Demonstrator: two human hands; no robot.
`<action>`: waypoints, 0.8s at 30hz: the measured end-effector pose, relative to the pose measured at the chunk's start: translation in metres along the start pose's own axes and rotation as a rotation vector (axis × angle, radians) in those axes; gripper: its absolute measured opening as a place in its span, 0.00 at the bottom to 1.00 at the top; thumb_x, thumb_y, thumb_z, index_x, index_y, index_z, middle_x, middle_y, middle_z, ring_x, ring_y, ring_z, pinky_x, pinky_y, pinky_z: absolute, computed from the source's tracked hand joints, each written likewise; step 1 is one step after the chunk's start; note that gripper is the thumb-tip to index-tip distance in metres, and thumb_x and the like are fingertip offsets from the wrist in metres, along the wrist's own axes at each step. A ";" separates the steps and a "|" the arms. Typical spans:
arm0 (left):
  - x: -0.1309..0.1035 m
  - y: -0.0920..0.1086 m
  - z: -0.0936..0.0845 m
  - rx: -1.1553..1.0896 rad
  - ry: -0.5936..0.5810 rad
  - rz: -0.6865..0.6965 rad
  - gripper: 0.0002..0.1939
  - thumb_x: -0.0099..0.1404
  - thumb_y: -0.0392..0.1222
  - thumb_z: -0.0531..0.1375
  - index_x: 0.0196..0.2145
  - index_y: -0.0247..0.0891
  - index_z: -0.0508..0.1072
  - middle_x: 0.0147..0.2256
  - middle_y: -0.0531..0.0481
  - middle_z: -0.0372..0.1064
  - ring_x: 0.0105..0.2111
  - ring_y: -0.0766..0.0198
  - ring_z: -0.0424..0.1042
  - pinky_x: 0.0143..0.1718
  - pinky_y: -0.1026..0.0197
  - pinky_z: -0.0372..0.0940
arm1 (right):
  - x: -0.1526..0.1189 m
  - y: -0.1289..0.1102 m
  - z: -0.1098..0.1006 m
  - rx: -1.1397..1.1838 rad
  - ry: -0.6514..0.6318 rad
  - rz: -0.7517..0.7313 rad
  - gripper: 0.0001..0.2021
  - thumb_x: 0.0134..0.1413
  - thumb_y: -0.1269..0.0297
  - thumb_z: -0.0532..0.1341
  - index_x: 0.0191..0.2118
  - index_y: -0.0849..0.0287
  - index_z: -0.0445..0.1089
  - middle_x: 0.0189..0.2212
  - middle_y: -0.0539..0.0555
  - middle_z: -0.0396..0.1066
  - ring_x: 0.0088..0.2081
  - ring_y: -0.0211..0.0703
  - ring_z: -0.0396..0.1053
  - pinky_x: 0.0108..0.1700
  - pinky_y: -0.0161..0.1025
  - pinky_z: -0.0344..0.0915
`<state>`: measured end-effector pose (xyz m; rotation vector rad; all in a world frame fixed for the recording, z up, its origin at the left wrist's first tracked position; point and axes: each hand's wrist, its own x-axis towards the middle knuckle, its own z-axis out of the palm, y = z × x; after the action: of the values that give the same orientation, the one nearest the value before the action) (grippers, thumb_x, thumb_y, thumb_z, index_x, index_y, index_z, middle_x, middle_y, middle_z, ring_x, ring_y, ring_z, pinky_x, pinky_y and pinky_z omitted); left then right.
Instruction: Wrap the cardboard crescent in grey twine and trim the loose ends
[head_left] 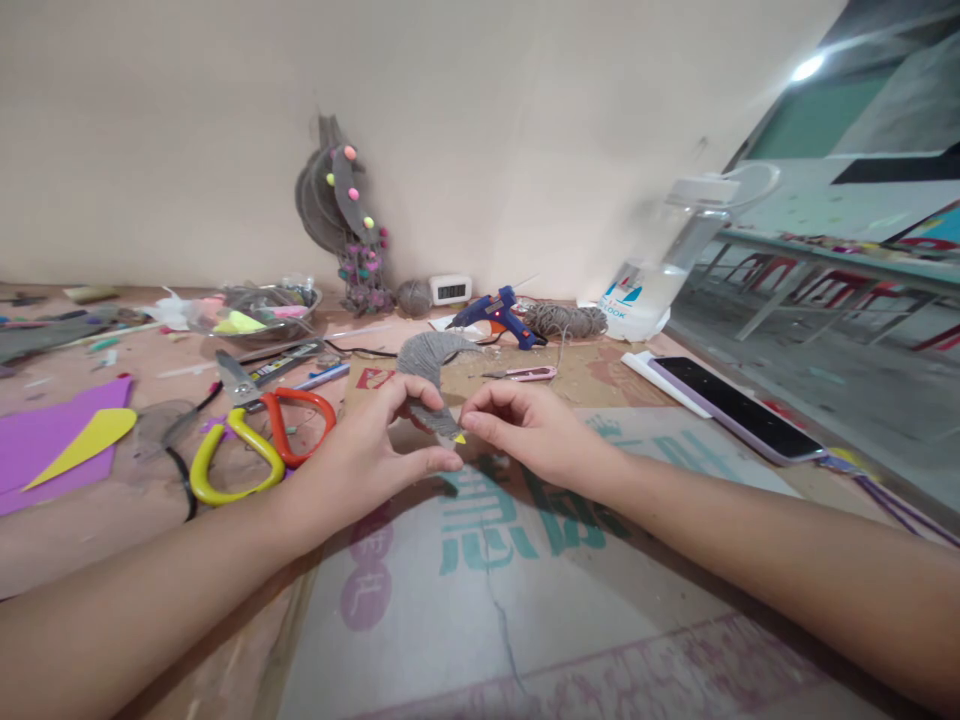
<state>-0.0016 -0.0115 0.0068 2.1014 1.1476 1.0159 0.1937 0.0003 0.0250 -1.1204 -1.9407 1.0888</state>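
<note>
One grey crescent (426,358), wound with yarn and yellow at its lower tip, is held over a single printed cardboard sheet (420,640), between two bare hands. Around it are counted one pair of scissors (244,428) with one yellow and one red handle, one blue glue gun (499,318), one pair of pink snips (531,374), one white digital timer (451,290), one water bottle (645,290) and one phone (735,405). Grey yarn is seen in two lots, one ball (414,298) and one skein (570,321). One yellow piece (94,437) is laid on purple sheeting (45,425) at the left, and one hanging ornament (322,210) is set with at least four pompoms.

The forearms are angled inward from both lower corners. By the left hand (379,425) the crescent is gripped under curled fingers, with the thumb stretched below its tip. The right hand (525,425) is turned inward, its thumb and forefinger drawn narrowly together beside the yellow tip; whether anything is pinched there cannot be told
</note>
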 end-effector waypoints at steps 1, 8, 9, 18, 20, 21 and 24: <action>0.000 0.000 0.000 -0.014 0.001 -0.008 0.18 0.54 0.44 0.65 0.37 0.43 0.61 0.33 0.57 0.61 0.32 0.69 0.65 0.33 0.65 0.61 | 0.000 0.000 0.000 0.001 -0.003 0.004 0.07 0.52 0.64 0.58 0.29 0.61 0.68 0.23 0.47 0.63 0.25 0.33 0.59 0.27 0.32 0.57; 0.002 -0.003 0.000 -0.126 0.024 -0.093 0.14 0.57 0.47 0.62 0.36 0.42 0.61 0.33 0.54 0.64 0.34 0.65 0.69 0.33 0.62 0.63 | 0.001 0.003 0.000 -0.004 -0.034 -0.031 0.07 0.52 0.63 0.59 0.30 0.61 0.69 0.25 0.48 0.66 0.27 0.34 0.62 0.31 0.33 0.60; 0.002 -0.003 0.001 -0.142 0.025 -0.102 0.15 0.57 0.47 0.62 0.36 0.42 0.61 0.34 0.54 0.64 0.34 0.64 0.69 0.33 0.62 0.64 | 0.001 0.003 0.000 -0.014 -0.034 -0.030 0.07 0.52 0.63 0.59 0.30 0.61 0.69 0.25 0.48 0.66 0.27 0.34 0.62 0.31 0.33 0.60; 0.000 0.003 -0.002 -0.185 0.021 -0.062 0.07 0.66 0.46 0.52 0.37 0.42 0.65 0.31 0.54 0.64 0.30 0.66 0.67 0.32 0.62 0.64 | 0.000 0.003 0.000 -0.054 -0.032 -0.030 0.08 0.53 0.63 0.58 0.32 0.62 0.70 0.25 0.50 0.68 0.27 0.35 0.63 0.31 0.34 0.61; 0.001 0.005 -0.003 -0.161 0.046 -0.062 0.08 0.67 0.46 0.50 0.35 0.41 0.65 0.29 0.54 0.64 0.30 0.66 0.66 0.32 0.62 0.64 | -0.001 0.003 0.002 -0.073 -0.033 -0.037 0.08 0.53 0.64 0.58 0.32 0.62 0.71 0.26 0.50 0.69 0.27 0.35 0.64 0.31 0.33 0.62; 0.002 0.006 -0.003 -0.165 0.050 -0.074 0.09 0.67 0.45 0.50 0.35 0.41 0.65 0.29 0.54 0.63 0.30 0.66 0.66 0.31 0.62 0.64 | -0.001 0.003 0.002 -0.103 -0.032 -0.044 0.07 0.53 0.65 0.58 0.32 0.62 0.71 0.26 0.50 0.70 0.27 0.35 0.64 0.31 0.33 0.61; 0.004 0.007 -0.004 -0.170 0.071 -0.113 0.09 0.67 0.46 0.50 0.33 0.41 0.65 0.29 0.52 0.64 0.32 0.63 0.67 0.31 0.61 0.66 | 0.003 0.001 -0.006 -0.255 -0.007 -0.124 0.08 0.53 0.70 0.57 0.35 0.60 0.73 0.31 0.52 0.73 0.30 0.36 0.66 0.32 0.34 0.61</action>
<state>0.0002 -0.0118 0.0154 1.8607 1.1580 1.1021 0.1977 0.0057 0.0270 -1.1115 -2.1681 0.7966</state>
